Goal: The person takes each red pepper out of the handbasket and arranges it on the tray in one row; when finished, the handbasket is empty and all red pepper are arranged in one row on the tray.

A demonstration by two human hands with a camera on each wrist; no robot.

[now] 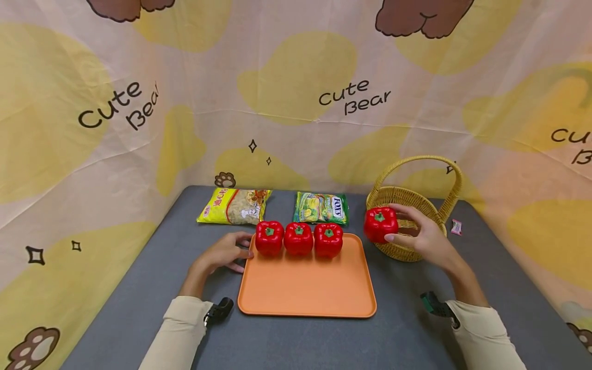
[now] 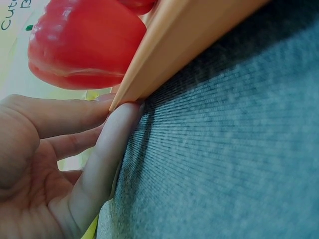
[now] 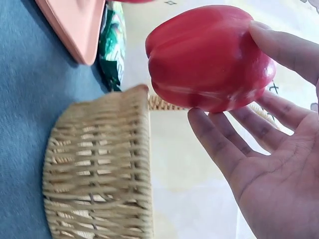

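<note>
My right hand (image 1: 427, 237) holds a glossy red bell pepper (image 1: 381, 224) over the near left side of a wicker basket (image 1: 401, 252). In the right wrist view, thumb and fingertips grip this pepper (image 3: 209, 57) above the basket's rim (image 3: 142, 149). On the left, my other hand (image 1: 225, 253) pinches the rim of an orange tray (image 1: 307, 288). The left wrist view has the thumb (image 2: 107, 149) and a finger against the tray edge (image 2: 159, 50). Three red bell peppers with green stems, among them the middle one (image 1: 298, 239), sit in a row along the tray's far edge.
Behind the tray lie a yellow food bag (image 1: 236, 206) and a green FOX'S candy bag (image 1: 321, 208). A small pink wrapped candy (image 1: 456, 227) is right of the basket, whose tall handle (image 1: 421, 158) arches upward. Printed cloth (image 1: 277, 61) hangs around the grey table (image 1: 305, 344).
</note>
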